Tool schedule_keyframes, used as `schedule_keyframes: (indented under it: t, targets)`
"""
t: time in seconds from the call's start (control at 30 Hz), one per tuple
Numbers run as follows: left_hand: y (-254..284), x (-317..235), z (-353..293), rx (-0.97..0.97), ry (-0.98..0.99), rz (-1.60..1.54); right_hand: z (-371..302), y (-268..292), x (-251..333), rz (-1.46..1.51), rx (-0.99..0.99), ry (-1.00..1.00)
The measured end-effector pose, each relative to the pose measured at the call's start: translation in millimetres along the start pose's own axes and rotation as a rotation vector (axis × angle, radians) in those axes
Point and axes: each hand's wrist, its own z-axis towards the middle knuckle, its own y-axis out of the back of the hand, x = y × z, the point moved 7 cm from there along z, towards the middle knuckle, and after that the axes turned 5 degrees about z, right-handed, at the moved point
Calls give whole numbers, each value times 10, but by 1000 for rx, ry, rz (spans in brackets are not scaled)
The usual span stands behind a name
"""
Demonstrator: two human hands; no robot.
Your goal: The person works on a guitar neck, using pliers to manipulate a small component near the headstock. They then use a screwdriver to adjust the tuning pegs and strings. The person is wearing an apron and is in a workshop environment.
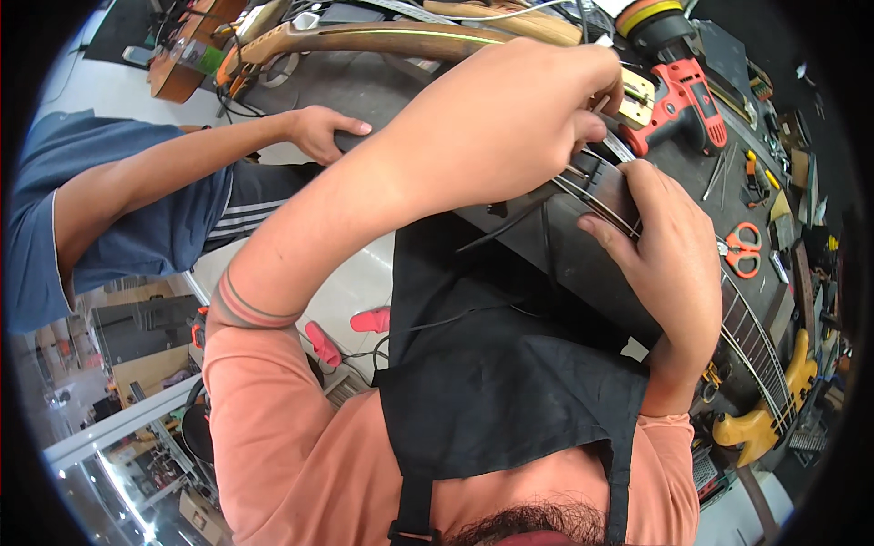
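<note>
My left hand point(555, 100) reaches across the bench, its fingers closed on a thin rod-like tool point(601, 105). The tool is mostly covered by the fingers, so its kind is unclear. Below that hand lies the string end of a bass guitar's dark neck point(605, 187), with metal strings running over it. Thumb and fingers of my right hand point(660, 218) are wrapped over this neck. From there the strings run down to the yellow wooden bass body point(760, 423) at the lower right. A yellow block with holes point(637, 100) sits just beyond my left fingers.
A red power sander point(678, 105) lies at the far right, with tweezers point(715, 175) and orange-handled scissors point(744, 250) nearer. Another guitar neck point(382, 42) lies across the back. At left, another person's hand point(326, 132) rests by a dark object. Black cables point(546, 241) hang below the bench.
</note>
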Motion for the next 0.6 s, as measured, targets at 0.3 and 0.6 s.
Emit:
schedule_keyframes:
  t: [0.3,0.6]
  targets:
    - [-31,-159,230,187,-21,457,10,-9,8,-17,6,-8]
    - [-74,-42,185,117,82,375,3,-23,12,-13,-12,13]
